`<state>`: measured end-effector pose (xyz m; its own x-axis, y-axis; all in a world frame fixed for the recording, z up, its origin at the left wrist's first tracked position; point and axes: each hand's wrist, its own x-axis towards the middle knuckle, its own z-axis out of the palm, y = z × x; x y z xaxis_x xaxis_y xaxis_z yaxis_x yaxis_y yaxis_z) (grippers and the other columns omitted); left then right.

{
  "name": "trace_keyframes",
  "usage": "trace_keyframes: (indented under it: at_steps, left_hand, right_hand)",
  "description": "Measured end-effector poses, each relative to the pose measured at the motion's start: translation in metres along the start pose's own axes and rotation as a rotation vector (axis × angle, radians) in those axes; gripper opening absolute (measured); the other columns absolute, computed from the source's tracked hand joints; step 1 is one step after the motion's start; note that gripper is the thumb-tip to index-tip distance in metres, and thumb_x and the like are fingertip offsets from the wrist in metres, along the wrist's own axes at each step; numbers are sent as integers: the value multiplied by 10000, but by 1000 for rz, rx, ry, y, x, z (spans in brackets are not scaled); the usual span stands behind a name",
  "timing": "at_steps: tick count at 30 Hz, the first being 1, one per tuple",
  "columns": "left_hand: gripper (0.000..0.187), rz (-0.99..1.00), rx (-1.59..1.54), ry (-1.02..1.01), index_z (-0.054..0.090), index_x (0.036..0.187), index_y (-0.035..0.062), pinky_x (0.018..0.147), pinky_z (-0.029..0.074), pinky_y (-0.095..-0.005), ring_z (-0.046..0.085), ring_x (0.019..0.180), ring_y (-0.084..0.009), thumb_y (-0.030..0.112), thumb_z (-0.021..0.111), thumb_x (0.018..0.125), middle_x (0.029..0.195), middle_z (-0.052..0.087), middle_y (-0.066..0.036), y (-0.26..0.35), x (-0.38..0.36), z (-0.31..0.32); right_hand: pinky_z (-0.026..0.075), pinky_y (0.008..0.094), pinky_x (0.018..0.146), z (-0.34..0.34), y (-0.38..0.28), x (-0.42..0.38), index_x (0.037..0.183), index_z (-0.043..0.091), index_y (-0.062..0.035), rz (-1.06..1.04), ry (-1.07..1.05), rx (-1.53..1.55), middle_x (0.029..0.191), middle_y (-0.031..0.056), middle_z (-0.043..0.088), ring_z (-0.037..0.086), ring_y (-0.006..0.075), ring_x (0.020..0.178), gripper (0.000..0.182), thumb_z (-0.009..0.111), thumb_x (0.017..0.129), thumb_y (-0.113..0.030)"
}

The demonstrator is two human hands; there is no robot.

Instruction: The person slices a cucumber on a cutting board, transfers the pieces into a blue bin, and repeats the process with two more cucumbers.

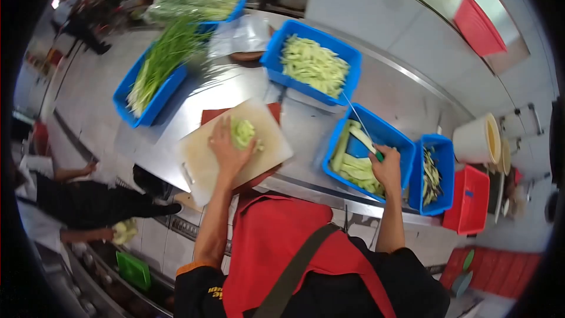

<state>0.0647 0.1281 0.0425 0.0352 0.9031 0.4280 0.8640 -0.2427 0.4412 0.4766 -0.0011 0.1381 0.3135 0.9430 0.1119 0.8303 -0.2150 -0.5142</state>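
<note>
My left hand (229,150) rests on the white cutting board (268,121), fingers stretched out and thumb apart, beside a small pile of pale green vegetable slices (242,132). Over on the right, my right hand (386,171) grips a knife (379,156) by its green handle, its thin blade pointing up and away. That hand is above the near right part of a blue bin (413,141) of long, peeled pale green vegetable pieces (361,169). One pale length (359,135) overlaps the area just beside my right fingers.
Beyond the board, a blue bin (272,53) holds cut strips. Spring onions (158,68) fill another at left. A smaller blue bin (448,165) and a red bin (479,200) stand right, near a white bucket (471,141). A person (76,194) in an apron works at left.
</note>
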Motion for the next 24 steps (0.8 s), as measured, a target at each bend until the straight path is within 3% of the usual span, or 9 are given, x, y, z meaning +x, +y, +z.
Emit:
trace_keyframes:
  at_steps: [4,6,8,10,14,16,20,24]
  left_hand:
    - [889,86,-81,-165,563,1400,85,1078,325,-558,525,1294,-335,566,824,699,1391,561,-176,-9,17,-17]
    - [879,110,-74,-192,590,1371,92,1078,334,-550,540,1271,-330,562,845,673,1364,575,-173,-11,22,-17]
    - [870,131,-43,-202,616,1342,99,1078,343,-543,556,1248,-326,558,865,647,1338,589,-169,-16,28,-22]
    - [908,132,-203,-375,629,1315,98,1081,353,-538,552,1239,-334,570,894,586,1316,591,-155,-18,34,-23]
    - [917,256,-240,-291,639,1280,98,1090,345,-529,541,1244,-337,589,897,549,1302,592,-134,-3,36,-31]
    - [903,319,-148,-384,639,1256,102,1102,333,-519,526,1256,-339,583,899,537,1302,592,-117,2,40,-32]
    - [896,310,-141,-463,605,1302,108,1139,300,-522,482,1326,-344,564,885,583,1373,567,-110,-9,38,-25]
    - [903,280,-109,-418,578,1367,114,1181,254,-536,452,1379,-342,536,875,625,1406,559,-129,4,41,-47]
  right_hand:
    - [502,382,754,-2,9,21,1127,719,32,66,-34,206,877,208,661,657,342,803,313,725,826,-54]
    - [479,362,710,13,28,30,1115,724,28,-109,47,251,812,173,609,615,314,745,289,715,836,-46]
    - [487,391,723,27,44,40,1098,730,18,-104,12,248,848,179,634,632,336,776,297,745,817,-75]
    - [501,424,783,30,39,46,1086,732,16,93,-127,0,914,187,662,655,373,855,335,788,776,-97]
    - [503,445,854,48,41,52,1070,730,29,-83,-35,109,999,198,685,662,407,949,374,823,735,-111]
    - [498,439,903,46,48,54,1086,717,48,79,-161,72,1062,203,689,656,417,1004,402,826,727,-96]
    - [492,454,891,52,58,54,1069,704,66,52,-146,86,1067,209,687,652,429,991,383,817,734,-82]
    - [493,455,883,48,52,54,1039,707,64,56,-129,82,1062,207,688,650,431,986,356,817,733,-80]
